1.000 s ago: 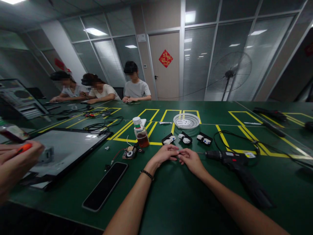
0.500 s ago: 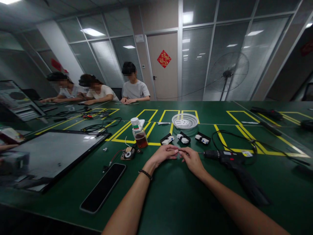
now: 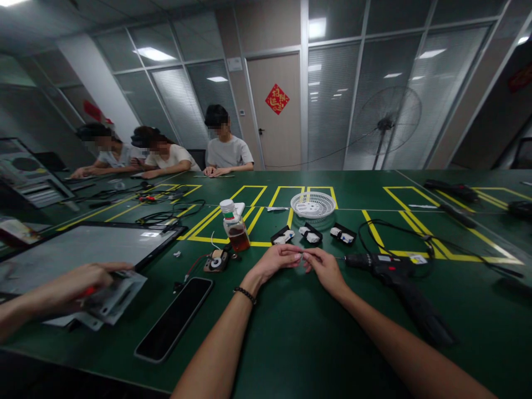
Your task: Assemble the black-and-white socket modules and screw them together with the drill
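My left hand (image 3: 274, 263), with a beaded bracelet at the wrist, and my right hand (image 3: 326, 270) meet fingertip to fingertip over the green table. Both pinch a small greyish piece, mostly hidden by the fingers and too small to name. Just beyond them lie three black holders with white pieces in them: a left one (image 3: 283, 236), a middle one (image 3: 310, 235) and a right one (image 3: 343, 235). A black power drill (image 3: 393, 269) rests on its side, its thin bit pointing at my right hand. Left of my left hand is a small coil motor (image 3: 216, 260) with wires.
A bottle of brown liquid (image 3: 236, 235) and a phone (image 3: 174, 320) stand and lie to the left. Behind the holders is a white plastic basket (image 3: 296, 209). At far left a co-worker's hand (image 3: 89, 282) grips metal plates (image 3: 120, 296) over a flat panel (image 3: 83, 244).
The co-worker's hand has come in from the left, carrying the metal plates rightward over the panel's near edge. My hands stay together, nearly in the same place.
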`<state>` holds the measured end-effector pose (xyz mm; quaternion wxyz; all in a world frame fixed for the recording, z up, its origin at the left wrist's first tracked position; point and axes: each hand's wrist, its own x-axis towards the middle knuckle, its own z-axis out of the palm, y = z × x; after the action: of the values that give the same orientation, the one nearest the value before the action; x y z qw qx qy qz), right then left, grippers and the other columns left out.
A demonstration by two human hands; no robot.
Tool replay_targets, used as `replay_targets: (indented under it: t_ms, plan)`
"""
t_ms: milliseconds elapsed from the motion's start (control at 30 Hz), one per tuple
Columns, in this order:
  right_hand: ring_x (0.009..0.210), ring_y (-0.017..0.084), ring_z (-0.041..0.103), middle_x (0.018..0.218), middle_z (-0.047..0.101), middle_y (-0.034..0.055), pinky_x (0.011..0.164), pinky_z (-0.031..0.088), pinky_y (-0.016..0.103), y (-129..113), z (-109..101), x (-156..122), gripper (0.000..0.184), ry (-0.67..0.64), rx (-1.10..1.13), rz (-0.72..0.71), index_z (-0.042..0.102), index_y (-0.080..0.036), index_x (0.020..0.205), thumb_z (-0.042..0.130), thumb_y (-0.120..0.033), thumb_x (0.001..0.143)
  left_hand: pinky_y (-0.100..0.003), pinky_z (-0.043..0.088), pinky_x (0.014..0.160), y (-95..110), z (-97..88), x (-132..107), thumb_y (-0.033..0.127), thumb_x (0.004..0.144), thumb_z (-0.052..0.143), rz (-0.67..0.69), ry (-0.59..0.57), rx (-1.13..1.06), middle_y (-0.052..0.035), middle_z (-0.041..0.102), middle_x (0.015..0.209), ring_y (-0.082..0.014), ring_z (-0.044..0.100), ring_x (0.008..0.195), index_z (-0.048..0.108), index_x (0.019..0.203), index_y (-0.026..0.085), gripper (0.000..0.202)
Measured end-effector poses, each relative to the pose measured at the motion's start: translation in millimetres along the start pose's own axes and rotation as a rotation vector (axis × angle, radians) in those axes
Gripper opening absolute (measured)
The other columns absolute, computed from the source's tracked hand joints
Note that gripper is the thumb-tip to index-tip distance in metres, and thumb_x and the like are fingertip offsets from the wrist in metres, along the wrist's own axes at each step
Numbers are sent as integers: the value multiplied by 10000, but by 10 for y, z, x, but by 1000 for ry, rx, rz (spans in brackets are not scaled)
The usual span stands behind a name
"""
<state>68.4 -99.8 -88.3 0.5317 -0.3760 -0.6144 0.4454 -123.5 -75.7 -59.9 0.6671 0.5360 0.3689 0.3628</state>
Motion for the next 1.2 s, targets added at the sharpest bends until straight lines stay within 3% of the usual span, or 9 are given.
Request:
replay_targets:
  t_ms: [367,533,700,933,1033,1200]
  plan:
    - [656,186,658,744,702,39,602,545,301,17,-1,9,326,11,99,51,700,-165,1025,631,-429,847,-345,540,812,53,54,-32,362,706,802,38,10,69,-116,704,1018,-211,674,907,660,1118,146,486]
    - [630,185,658,732,707,46,595,550,305,54,-12,28,349,29,95,67,703,-159,1027,639,-446,839,-306,556,657,105,103,-38,393,701,794,141,51,180,-77,688,935,-218,665,866,606,1177,186,551]
    - [680,203,668,814,722,67,581,566,313,68,-16,29,356,40,91,72,703,-167,1034,639,-456,836,-254,531,568,116,167,-10,486,786,683,214,90,279,-97,682,942,-221,649,868,657,1047,163,416]
    - [686,203,662,799,710,60,573,576,310,66,-10,28,334,46,89,75,698,-168,1010,642,-445,831,-262,508,575,91,171,-4,515,779,672,207,105,333,-81,682,875,-206,643,793,689,966,161,401]
    - [658,191,657,785,702,53,570,570,304,72,-13,30,326,45,80,74,691,-165,1015,635,-435,840,-289,502,689,178,131,-43,494,817,635,297,222,520,-68,687,879,-202,629,810,713,952,181,350]
    - [674,178,659,826,700,50,593,567,296,58,-17,19,353,27,62,64,679,-170,1105,618,-415,859,-352,415,959,205,-61,-62,457,819,638,461,648,809,-82,649,1147,-251,559,1088,684,1080,228,351]
